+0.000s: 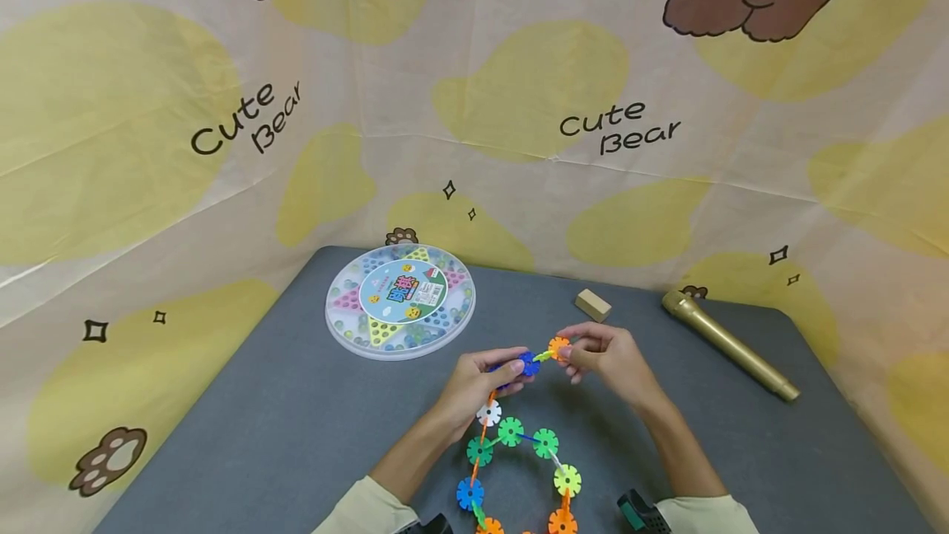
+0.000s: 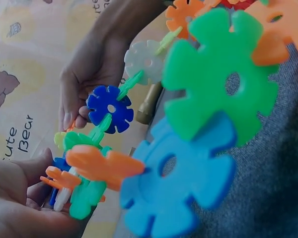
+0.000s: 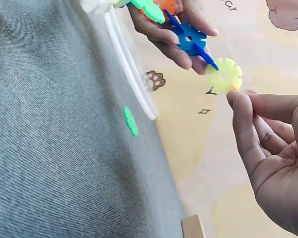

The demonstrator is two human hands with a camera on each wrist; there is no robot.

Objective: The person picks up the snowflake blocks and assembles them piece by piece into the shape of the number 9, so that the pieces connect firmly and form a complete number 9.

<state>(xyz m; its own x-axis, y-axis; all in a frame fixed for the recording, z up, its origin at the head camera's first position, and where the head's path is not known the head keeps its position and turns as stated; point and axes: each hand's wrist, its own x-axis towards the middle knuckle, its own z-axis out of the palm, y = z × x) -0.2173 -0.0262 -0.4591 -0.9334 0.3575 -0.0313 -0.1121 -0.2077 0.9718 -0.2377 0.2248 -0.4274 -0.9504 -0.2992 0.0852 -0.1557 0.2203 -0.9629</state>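
A chain of notched plastic snowflake discs runs between both hands over the grey table [image 1: 311, 402]. My left hand [image 1: 474, 386] pinches a blue disc [image 1: 530, 363] between thumb and fingers. Joined to it is a yellow disc [image 3: 227, 74], edge-on in the head view. My right hand [image 1: 611, 357] pinches an orange disc [image 1: 559, 346] at the chain's right end, against the yellow one. Below the left hand, a white disc [image 1: 489, 412] and a green disc [image 1: 480, 451] link on to a ring of green, yellow, orange and blue discs, cut off by the frame's bottom.
A round, clear-covered marble board game [image 1: 404, 353] lies at the back left of the table. Behind the right hand sits a small wooden block [image 1: 593, 305]. A gold rod [image 1: 730, 344] lies at the right. A printed bear cloth [image 1: 504, 213] hangs along the table's back edge.
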